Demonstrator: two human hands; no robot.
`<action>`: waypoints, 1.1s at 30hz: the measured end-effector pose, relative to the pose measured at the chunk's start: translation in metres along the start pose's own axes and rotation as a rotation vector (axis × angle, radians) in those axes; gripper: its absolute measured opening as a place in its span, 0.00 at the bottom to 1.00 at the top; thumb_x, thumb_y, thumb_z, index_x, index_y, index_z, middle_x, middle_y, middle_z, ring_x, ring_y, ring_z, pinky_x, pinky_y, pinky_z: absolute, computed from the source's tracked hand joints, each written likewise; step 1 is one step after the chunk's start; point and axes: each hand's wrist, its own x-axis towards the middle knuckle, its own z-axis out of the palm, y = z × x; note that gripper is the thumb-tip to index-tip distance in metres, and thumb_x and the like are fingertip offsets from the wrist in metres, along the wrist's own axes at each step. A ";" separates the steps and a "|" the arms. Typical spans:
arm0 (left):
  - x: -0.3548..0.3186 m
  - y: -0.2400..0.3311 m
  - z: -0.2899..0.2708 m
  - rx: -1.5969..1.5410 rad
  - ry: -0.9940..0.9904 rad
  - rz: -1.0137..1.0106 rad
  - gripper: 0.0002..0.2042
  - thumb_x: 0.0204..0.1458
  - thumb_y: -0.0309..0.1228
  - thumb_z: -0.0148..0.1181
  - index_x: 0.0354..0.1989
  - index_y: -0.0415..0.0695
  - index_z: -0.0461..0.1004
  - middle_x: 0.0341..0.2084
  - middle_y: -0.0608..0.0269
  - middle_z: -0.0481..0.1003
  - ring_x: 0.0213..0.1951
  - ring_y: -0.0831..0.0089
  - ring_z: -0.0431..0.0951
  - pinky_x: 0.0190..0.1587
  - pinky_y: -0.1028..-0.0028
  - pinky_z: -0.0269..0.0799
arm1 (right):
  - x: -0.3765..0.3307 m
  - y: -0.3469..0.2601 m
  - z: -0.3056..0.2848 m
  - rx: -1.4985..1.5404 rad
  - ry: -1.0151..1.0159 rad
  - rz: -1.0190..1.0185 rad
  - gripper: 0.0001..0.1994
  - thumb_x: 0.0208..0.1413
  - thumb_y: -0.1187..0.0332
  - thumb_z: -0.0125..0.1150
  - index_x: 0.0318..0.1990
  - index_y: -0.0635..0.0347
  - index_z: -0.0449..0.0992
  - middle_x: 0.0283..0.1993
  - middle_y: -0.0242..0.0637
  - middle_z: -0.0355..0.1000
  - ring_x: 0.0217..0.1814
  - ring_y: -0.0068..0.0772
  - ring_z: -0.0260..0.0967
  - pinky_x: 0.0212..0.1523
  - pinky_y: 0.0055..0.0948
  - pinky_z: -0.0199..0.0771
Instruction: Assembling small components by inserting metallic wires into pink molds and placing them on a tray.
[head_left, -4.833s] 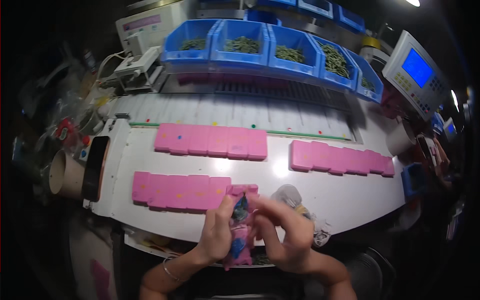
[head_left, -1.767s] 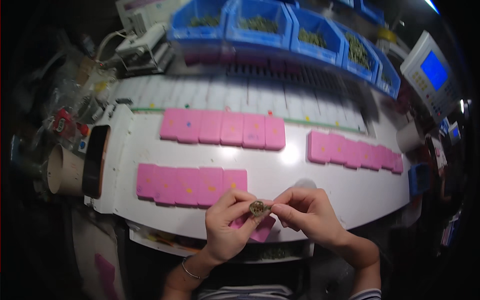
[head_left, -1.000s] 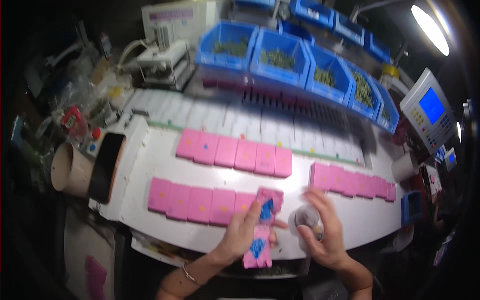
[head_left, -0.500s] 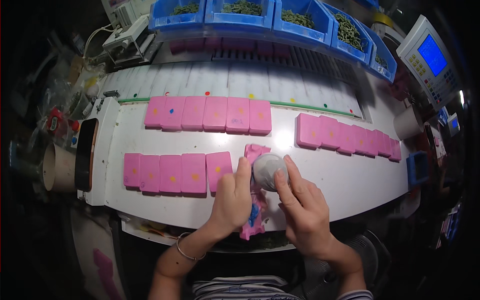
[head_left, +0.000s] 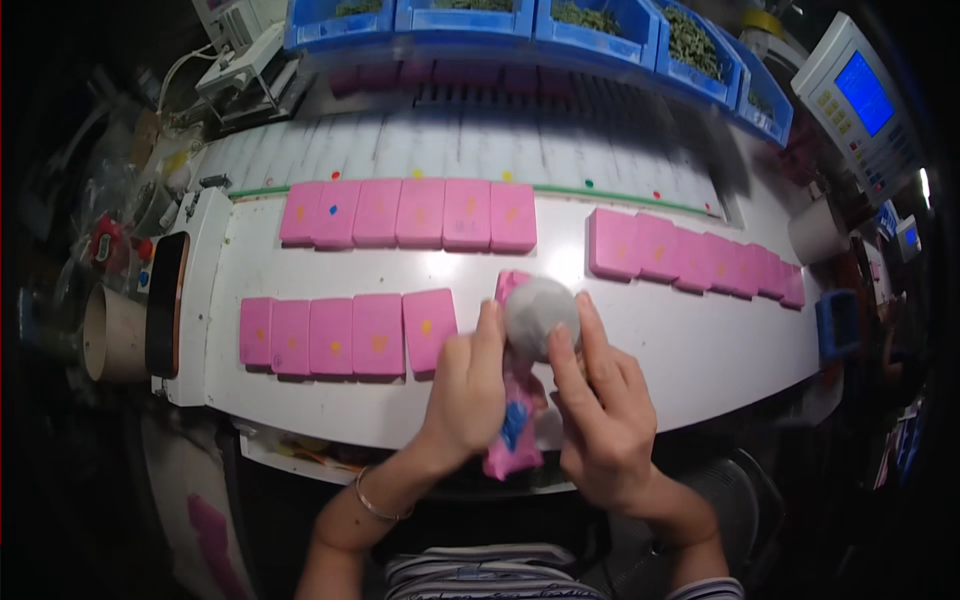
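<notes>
Across the white worktop [head_left: 660, 360], three rows of pink blocks [head_left: 420, 213] lie in front of blue bins [head_left: 595, 48] holding green pieces [head_left: 690, 45]. Over its near edge, the person's left hand [head_left: 462, 390] is curled closed round the left side of an opened pink mould [head_left: 515, 447], a blue patch [head_left: 513, 425] showing in its lower half, while the right hand [head_left: 607, 415], nearly closed, grips a blurred grey bundle [head_left: 541, 318] overlapping the upper half; from here I cannot tell whether the two touch. Doing this well, I'd say, calls for a firm left grip and light, even movement on the right.
</notes>
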 end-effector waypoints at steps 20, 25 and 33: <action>0.001 -0.016 -0.011 -0.015 0.250 0.522 0.31 0.63 0.45 0.24 0.36 0.26 0.70 0.31 0.45 0.75 0.24 0.70 0.75 0.27 0.75 0.72 | -0.021 -0.030 -0.009 0.224 0.076 0.191 0.32 0.31 0.81 0.52 0.55 0.67 0.67 0.58 0.60 0.60 0.36 0.40 0.66 0.37 0.29 0.68; -0.002 -0.016 -0.011 0.012 0.228 0.576 0.24 0.62 0.39 0.33 0.39 0.27 0.71 0.28 0.54 0.74 0.27 0.75 0.73 0.29 0.78 0.69 | -0.014 -0.027 -0.010 0.266 -0.192 0.129 0.32 0.34 0.85 0.55 0.55 0.65 0.67 0.58 0.57 0.60 0.37 0.43 0.66 0.38 0.32 0.68; -0.026 -0.010 -0.016 0.019 0.060 0.171 0.25 0.63 0.43 0.32 0.33 0.34 0.72 0.21 0.66 0.71 0.29 0.80 0.71 0.33 0.82 0.65 | 0.002 -0.009 -0.013 0.201 -0.121 0.194 0.34 0.36 0.83 0.63 0.58 0.62 0.63 0.55 0.49 0.62 0.44 0.39 0.68 0.40 0.28 0.68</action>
